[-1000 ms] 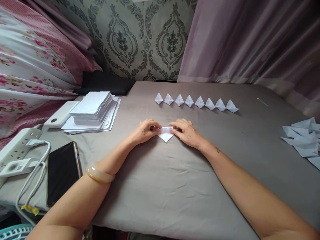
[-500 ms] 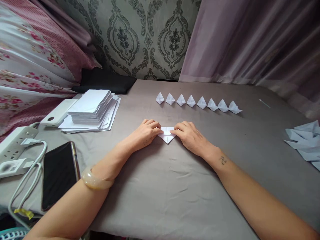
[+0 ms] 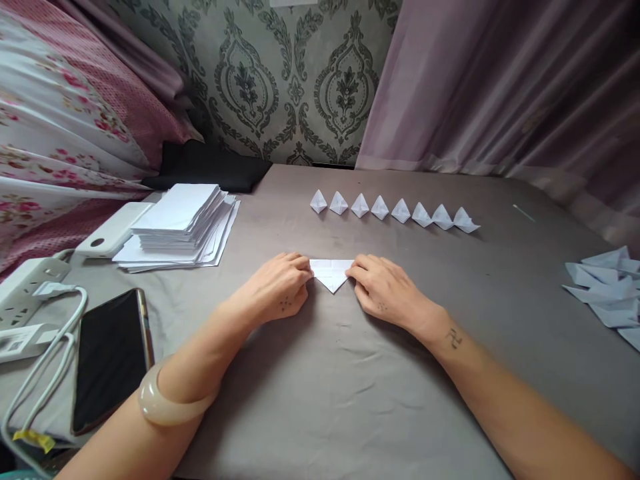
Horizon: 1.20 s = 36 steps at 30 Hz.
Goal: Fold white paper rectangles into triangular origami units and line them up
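A small folded sheet of white paper (image 3: 332,272) lies on the grey cloth, straight along its far edge and pointed toward me. My left hand (image 3: 284,283) pinches its left end, and my right hand (image 3: 383,288) pinches the right end. Both hands are closed, and some fingertips are hidden at the paper's corners. Beyond them stands a row of several small pointed folded-paper pieces (image 3: 380,208), partly overlapping toward the right end.
At left are a stack of white paper (image 3: 175,217), a white box-like device (image 3: 113,230), a power strip (image 3: 30,293) with cables, and a dark phone (image 3: 114,360). More folded papers (image 3: 607,287) lie at the right edge. A thin white stick (image 3: 524,213) lies farther back.
My hands have moved apart to the paper's outer ends, so more of its width shows. My thumbs no longer lie over its front. The view has shifted slightly.
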Available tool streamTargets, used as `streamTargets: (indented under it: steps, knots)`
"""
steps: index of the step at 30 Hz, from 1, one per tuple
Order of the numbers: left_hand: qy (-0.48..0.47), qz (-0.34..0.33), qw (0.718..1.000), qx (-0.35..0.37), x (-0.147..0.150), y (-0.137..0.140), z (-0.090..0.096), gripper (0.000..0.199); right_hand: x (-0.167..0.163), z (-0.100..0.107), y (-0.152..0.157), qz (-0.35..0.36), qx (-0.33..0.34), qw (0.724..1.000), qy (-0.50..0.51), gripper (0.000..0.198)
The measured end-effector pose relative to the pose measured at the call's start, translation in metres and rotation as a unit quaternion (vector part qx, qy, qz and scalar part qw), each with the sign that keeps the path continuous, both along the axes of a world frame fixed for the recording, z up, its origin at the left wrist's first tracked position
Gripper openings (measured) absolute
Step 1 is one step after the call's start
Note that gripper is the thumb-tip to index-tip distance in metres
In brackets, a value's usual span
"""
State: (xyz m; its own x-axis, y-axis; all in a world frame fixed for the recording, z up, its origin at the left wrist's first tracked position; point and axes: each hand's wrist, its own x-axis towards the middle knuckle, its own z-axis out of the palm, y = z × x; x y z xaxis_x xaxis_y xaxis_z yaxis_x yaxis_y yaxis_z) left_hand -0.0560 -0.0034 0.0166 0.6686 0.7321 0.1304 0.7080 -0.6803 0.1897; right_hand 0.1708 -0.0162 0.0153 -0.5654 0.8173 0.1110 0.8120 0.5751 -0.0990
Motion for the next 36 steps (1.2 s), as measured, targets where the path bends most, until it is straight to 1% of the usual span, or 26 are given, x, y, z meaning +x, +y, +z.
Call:
streamTargets:
  steps: [3, 5, 7, 10, 12, 15, 17, 19, 22, 24, 28, 31, 32, 34, 36]
  knots:
    - [0.068, 0.017, 0.997, 0.039, 0.011, -0.005, -0.002, 0.023, -0.011, -0.006, -0.004, -0.032, 0.036, 0.999, -0.001, 0.028]
    - [0.082, 0.051, 0.994, 0.055, 0.019, -0.007, -0.005, 0.026, -0.019, -0.009, -0.008, -0.039, 0.051, 0.998, -0.009, 0.034]
    - [0.079, 0.089, 0.991, 0.059, 0.026, -0.007, -0.008, 0.031, -0.023, -0.011, -0.011, -0.044, 0.054, 0.997, -0.019, 0.038]
    - [0.043, 0.144, 0.987, 0.051, 0.029, -0.002, -0.013, 0.037, -0.025, -0.012, -0.014, -0.059, 0.044, 0.997, -0.013, 0.038]
    - [-0.002, 0.159, 0.987, 0.036, 0.025, 0.004, -0.017, 0.037, -0.023, -0.011, -0.013, -0.071, 0.040, 0.997, 0.002, 0.037]
    - [-0.084, 0.142, 0.986, -0.002, 0.017, 0.014, -0.026, 0.030, -0.018, -0.012, -0.009, -0.095, 0.043, 0.994, 0.031, 0.038]
    - [-0.137, 0.154, 0.978, -0.039, 0.013, 0.020, -0.032, 0.023, -0.013, -0.013, -0.003, -0.113, 0.037, 0.991, 0.056, 0.038]
    - [-0.179, 0.183, 0.963, -0.081, 0.010, 0.025, -0.037, 0.016, -0.008, -0.016, 0.004, -0.128, 0.018, 0.988, 0.086, 0.033]
    - [-0.204, 0.207, 0.947, -0.132, 0.009, 0.030, -0.039, 0.023, 0.000, -0.022, 0.015, -0.138, -0.018, 0.979, 0.149, 0.019]
    - [-0.207, 0.214, 0.942, -0.155, 0.010, 0.031, -0.037, 0.021, 0.004, -0.025, 0.020, -0.131, -0.034, 0.971, 0.197, 0.010]
    - [-0.233, 0.206, 0.933, -0.184, 0.012, 0.030, -0.031, 0.018, 0.009, -0.027, 0.023, -0.088, -0.068, 0.961, 0.252, 0.039]
    - [-0.286, 0.156, 0.917, -0.228, 0.012, 0.026, -0.026, 0.016, 0.009, -0.025, 0.024, -0.086, -0.110, 0.948, 0.287, 0.047]
    - [-0.308, 0.135, 0.912, -0.235, 0.013, 0.025, -0.024, 0.015, 0.009, -0.024, 0.025, -0.092, -0.131, 0.938, 0.308, 0.047]
    - [-0.350, 0.110, 0.903, -0.222, 0.012, 0.022, -0.019, 0.015, 0.010, -0.021, 0.026, -0.101, -0.176, 0.915, 0.348, 0.044]
    - [-0.376, 0.111, 0.897, -0.204, 0.011, 0.020, -0.014, 0.016, 0.011, -0.015, 0.028, -0.100, -0.210, 0.898, 0.374, 0.037]
